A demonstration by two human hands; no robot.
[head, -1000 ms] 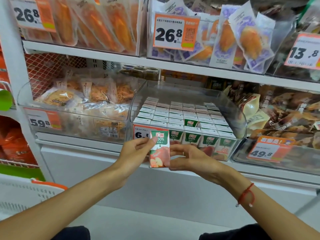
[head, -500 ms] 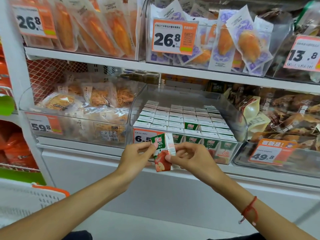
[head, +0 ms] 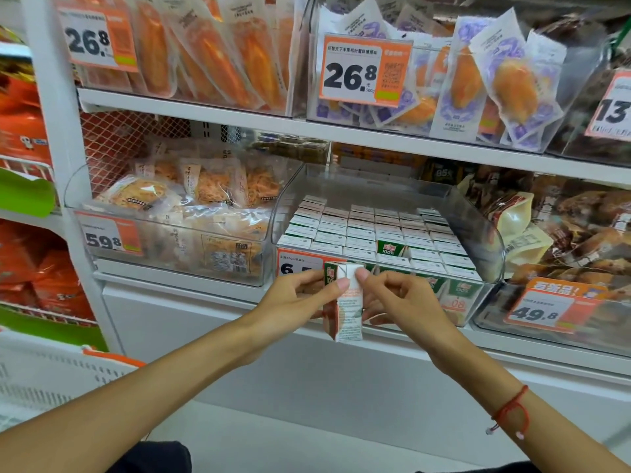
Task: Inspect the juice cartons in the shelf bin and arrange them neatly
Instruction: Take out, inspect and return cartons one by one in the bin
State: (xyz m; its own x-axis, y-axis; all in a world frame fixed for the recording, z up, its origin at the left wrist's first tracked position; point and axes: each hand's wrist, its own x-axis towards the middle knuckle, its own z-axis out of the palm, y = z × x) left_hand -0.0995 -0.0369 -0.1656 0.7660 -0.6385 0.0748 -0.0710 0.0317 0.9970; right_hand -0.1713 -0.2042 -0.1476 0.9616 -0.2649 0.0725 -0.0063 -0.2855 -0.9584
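Note:
A small juice carton [head: 346, 312], green and white with printed text on its side, is upright in front of the clear shelf bin [head: 485, 233]. My left hand [head: 293, 300] grips its left side, thumb on the top front. My right hand [head: 406, 302] pinches its upper right edge. The carton's narrow text side faces me. Inside the bin, several cartons [head: 362, 230] stand in tidy rows, white tops up. One carton [head: 390, 248] in the middle shows its green front above an empty slot.
A bin of snack bags [head: 177, 213] sits to the left, and a bin of brown packets [head: 563, 240] to the right. Orange price tags [head: 365, 71] hang on the upper shelf. A white basket [head: 51, 373] is at lower left.
The carton has been turned between both hands, from its fruit-printed front facing me to its narrow text side. Both hands stayed in front of the bin.

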